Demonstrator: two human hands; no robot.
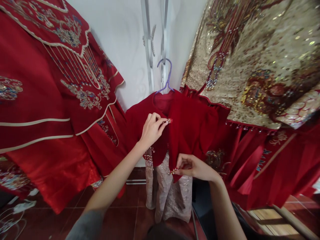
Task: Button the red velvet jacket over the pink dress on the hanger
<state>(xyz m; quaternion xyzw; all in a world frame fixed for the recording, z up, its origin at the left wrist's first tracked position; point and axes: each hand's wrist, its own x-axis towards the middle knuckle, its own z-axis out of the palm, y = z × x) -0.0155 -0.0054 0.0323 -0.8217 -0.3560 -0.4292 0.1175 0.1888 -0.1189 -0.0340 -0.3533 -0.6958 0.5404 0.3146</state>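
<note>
1. Two hands are busy w/ one red velvet top (197, 126). It hangs on a purple hanger (166, 78) in the middle, btw two big robes.
2. L hand (151, 130) is up high. Its thumb & fingers are pinched tight on the top bead clasp (169, 121), at the front edge of the top, near the neck.
3. R hand (193, 167) is lower down. It is pinched tight too, on the low bead clasp (173, 171) at the bottom of the same front edge.
4. Step in hand, I think: both hands hold that front edge, one clasp each, w/ the cloth pulled a bit straight btw them.
5. Any next move calls for small, soft finger work. The clasps are tiny & the top hangs loose, so a hard tug could make the hanger swing.
6. Other stuff: a pale shiny skirt (165, 196) hangs under the top. A bead tassel (149, 158) dangles just beside the L wrist.
7. A red robe w/ gold trim (45, 100) hangs on the left side. A gold sequin robe (262, 60) hangs on the right, just beside the top's shoulder.
8. Dark red floor tiles (120, 206) show down below.
</note>
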